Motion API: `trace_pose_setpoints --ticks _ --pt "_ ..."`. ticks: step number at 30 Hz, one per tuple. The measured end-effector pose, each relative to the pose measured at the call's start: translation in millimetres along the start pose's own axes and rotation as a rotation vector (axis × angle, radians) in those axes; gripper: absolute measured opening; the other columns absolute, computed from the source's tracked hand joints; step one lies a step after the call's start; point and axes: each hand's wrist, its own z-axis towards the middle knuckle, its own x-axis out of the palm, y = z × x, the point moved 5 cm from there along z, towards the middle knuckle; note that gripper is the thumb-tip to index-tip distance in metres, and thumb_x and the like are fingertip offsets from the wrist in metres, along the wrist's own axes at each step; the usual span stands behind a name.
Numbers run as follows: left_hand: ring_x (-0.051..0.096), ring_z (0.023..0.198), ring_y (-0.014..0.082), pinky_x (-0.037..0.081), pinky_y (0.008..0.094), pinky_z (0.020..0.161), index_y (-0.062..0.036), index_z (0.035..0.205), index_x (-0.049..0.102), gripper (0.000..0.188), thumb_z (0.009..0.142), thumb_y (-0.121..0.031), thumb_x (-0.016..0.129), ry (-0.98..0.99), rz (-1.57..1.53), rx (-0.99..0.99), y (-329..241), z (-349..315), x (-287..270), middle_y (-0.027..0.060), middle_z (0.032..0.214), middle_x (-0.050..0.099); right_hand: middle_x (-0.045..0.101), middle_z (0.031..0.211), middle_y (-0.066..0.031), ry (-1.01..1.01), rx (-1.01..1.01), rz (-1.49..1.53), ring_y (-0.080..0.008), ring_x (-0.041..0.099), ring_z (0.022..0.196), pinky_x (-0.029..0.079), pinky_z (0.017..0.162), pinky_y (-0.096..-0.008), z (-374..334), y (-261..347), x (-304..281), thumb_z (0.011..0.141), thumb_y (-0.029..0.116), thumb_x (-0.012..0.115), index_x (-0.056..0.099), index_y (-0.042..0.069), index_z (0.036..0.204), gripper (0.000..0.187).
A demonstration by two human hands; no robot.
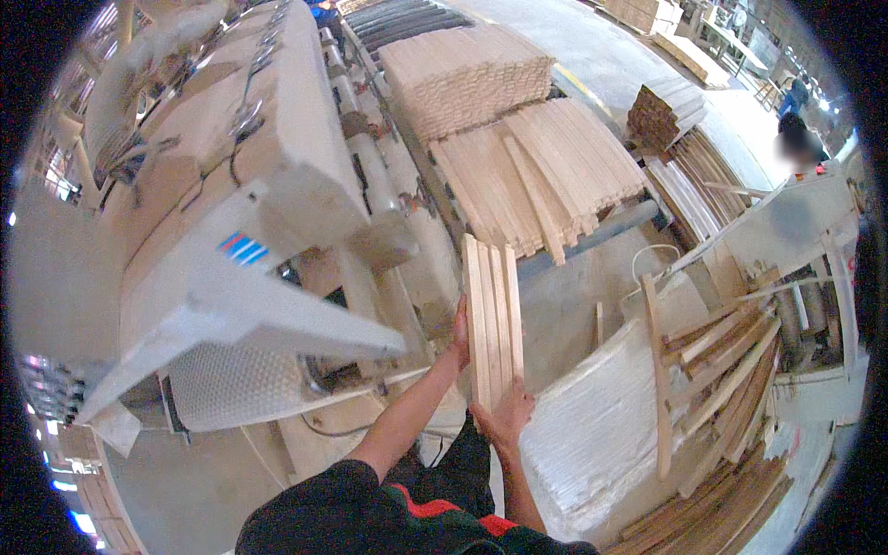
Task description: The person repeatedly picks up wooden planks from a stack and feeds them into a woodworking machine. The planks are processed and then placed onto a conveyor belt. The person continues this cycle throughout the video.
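Observation:
Between my two hands is a bundle of several pale wooden strips [492, 319], held side by side with their length pointing away from me. My left hand [461, 331] grips the bundle's left side about midway along; its far fingers are partly hidden behind the wood. Closer to my body, my right hand [506, 413] is closed round the near end. Beyond the bundle's far end lies a layer of similar strips [573, 162], with one loose strip [536, 199] resting askew on top.
A large beige machine [305, 139] with rollers [365, 171] fills the left. Behind the layer stands a taller stack of strips [467, 79]. A white-wrapped stack [592, 425] and a heap of loose wood pieces [731, 379] are at right. Another person [803, 148] is at far right.

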Motion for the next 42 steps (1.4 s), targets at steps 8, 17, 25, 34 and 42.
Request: trace_pose_setpoints --ticks 8,17,25,34,42 --pt "0.048 0.118 0.0273 0.035 0.0439 0.103 -0.0070 0.135 0.038 0.068 0.089 -0.056 0.039 0.175 -0.206 -0.106 80.3 -224.4 20.3 0.0115 0.133 0.047 0.034 0.129 -0.0212 -0.264 -0.386 -0.160 -0.0452 0.033 0.113 0.029 0.096 -0.0562 -250.6 -31.6 -2.1 0.054 0.048 0.078 0.028 0.003 0.137 0.107" --pt "0.047 0.118 0.0334 0.034 0.0489 0.103 -0.0070 0.137 0.035 0.072 0.087 -0.059 0.038 0.186 -0.283 0.279 -65.2 -438.7 -63.5 0.0197 0.134 0.044 0.029 0.130 -0.0302 0.076 -0.573 -0.180 -0.0450 0.027 0.124 0.024 0.102 -0.0541 -318.7 67.5 76.2 0.040 0.045 0.083 0.030 0.014 0.140 0.117" --pt "0.047 0.118 0.0320 0.037 0.0461 0.101 -0.0032 0.135 0.036 0.077 0.089 -0.064 0.028 -0.276 0.007 0.687 -126.7 -502.5 -131.9 0.0180 0.133 0.044 0.033 0.127 -0.0388 -0.074 -0.392 -0.180 -0.0534 0.029 0.121 0.024 0.099 -0.0617 -312.2 265.0 228.9 0.057 0.041 0.075 0.027 0.004 0.139 0.103" --pt "0.036 0.128 0.0317 0.024 0.0530 0.107 -0.0104 0.141 0.029 0.071 0.090 -0.060 0.027 -0.123 -0.230 0.841 -132.1 -543.4 -123.0 0.0104 0.143 0.035 0.028 0.131 -0.0396 -0.091 -0.498 -0.123 -0.0533 0.030 0.122 0.024 0.098 -0.0625 -303.1 327.5 312.3 0.057 0.040 0.076 0.026 0.001 0.140 0.104" --pt "0.037 0.127 0.0322 0.027 0.0527 0.106 -0.0101 0.139 0.032 0.063 0.093 -0.052 0.022 -0.182 -0.154 0.859 -165.4 -525.3 -150.7 0.0124 0.139 0.040 0.027 0.134 -0.0363 -0.079 -0.570 -0.231 -0.0518 0.029 0.124 0.024 0.100 -0.0620 -288.2 340.3 321.9 0.062 0.050 0.074 0.026 0.001 0.139 0.103"
